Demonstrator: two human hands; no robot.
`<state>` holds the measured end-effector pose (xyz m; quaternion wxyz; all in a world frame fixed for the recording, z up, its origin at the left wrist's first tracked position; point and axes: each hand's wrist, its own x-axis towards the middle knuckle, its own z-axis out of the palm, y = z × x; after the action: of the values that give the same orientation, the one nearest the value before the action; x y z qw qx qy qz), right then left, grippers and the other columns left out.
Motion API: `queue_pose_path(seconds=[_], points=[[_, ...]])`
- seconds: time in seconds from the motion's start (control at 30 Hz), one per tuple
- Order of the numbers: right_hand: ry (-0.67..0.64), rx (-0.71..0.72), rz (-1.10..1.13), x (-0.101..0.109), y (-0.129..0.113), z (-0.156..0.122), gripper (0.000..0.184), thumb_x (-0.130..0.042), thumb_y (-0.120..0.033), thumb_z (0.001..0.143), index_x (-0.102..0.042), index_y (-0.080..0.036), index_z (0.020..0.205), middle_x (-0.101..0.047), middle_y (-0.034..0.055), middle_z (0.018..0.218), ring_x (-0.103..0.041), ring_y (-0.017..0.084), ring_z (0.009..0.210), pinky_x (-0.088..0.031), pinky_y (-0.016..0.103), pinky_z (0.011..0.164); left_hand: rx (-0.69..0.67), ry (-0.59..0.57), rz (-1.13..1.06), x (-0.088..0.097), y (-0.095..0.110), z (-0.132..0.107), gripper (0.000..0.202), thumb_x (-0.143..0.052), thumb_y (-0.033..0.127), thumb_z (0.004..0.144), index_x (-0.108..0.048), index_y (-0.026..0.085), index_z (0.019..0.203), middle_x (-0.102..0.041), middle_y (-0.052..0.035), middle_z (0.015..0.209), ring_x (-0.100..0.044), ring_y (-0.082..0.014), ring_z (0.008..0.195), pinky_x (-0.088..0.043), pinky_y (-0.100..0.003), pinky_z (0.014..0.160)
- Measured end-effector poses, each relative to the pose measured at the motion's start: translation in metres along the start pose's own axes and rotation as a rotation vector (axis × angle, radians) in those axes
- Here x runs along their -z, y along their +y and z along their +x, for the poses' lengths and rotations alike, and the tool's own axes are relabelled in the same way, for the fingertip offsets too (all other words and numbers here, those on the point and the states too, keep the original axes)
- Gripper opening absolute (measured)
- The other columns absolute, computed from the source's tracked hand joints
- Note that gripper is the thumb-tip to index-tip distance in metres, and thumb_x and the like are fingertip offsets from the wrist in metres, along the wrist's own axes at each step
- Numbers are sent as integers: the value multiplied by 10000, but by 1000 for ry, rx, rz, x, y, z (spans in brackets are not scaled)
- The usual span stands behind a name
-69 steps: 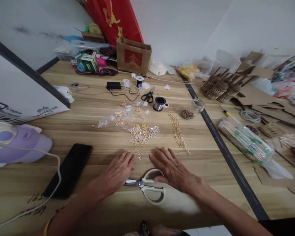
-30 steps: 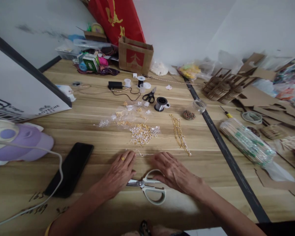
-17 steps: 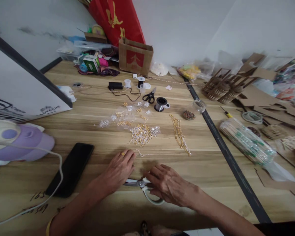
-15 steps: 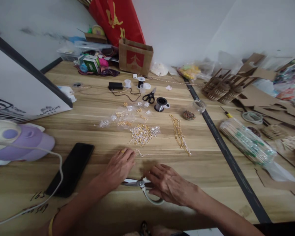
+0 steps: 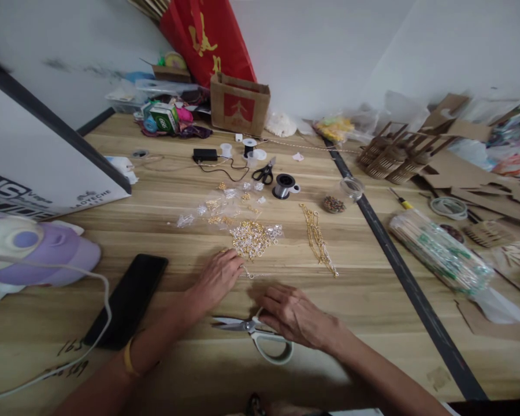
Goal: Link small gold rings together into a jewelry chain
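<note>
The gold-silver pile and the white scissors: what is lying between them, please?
In the head view, a thin silver chain lies between the pile and the white scissors, with the left hand at its visible left end.

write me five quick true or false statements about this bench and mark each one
1. The right hand is at the handles of the light-handled scissors. True.
2. The black phone lies on the person's left of those scissors. True.
3. The left hand rests on the black phone. False: it is by the thin silver-coloured chain, apart from the phone.
4. The gold-coloured chains lie inside the paper bag. False: they lie on the tabletop, to the right of the gold and silver pile.
5. The black-handled scissors lie beside the wire spool. True.
</note>
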<state>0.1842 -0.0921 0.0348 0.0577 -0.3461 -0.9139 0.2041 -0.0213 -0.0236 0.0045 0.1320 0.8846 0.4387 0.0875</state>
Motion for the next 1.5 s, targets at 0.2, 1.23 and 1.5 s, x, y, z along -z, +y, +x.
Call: queue_pose_path(seconds=[0.2, 1.23, 1.5], points=[[17, 14, 24, -4, 4, -1, 267, -421, -312, 957, -533, -154, 1141, -602, 104, 1098, -564, 204, 1045, -473, 325, 885, -35, -46, 51, -6, -7, 8, 227, -401, 134, 904, -605, 155, 805, -605, -48, 854, -555, -173, 802, -432, -296, 764], [308, -273, 111, 9, 64, 13, 129, -441, -206, 914, -562, -163, 902, -600, 48, 857, -582, 129, 703, -438, 230, 645, 186, 297, -379, -10, -27, 20, 142, -540, 121, 808, -671, 169, 834, -723, -37, 860, -652, -158, 767, -482, -260, 726], [586, -279, 145, -16, 88, 30, 59, -468, -169, 869, -511, -184, 831, -559, 16, 732, -537, 131, 636, -406, 227, 597, 219, 328, -453, -15, -32, 21, 138, -567, 119, 768, -679, 183, 816, -727, -33, 857, -654, -161, 752, -495, -259, 716]])
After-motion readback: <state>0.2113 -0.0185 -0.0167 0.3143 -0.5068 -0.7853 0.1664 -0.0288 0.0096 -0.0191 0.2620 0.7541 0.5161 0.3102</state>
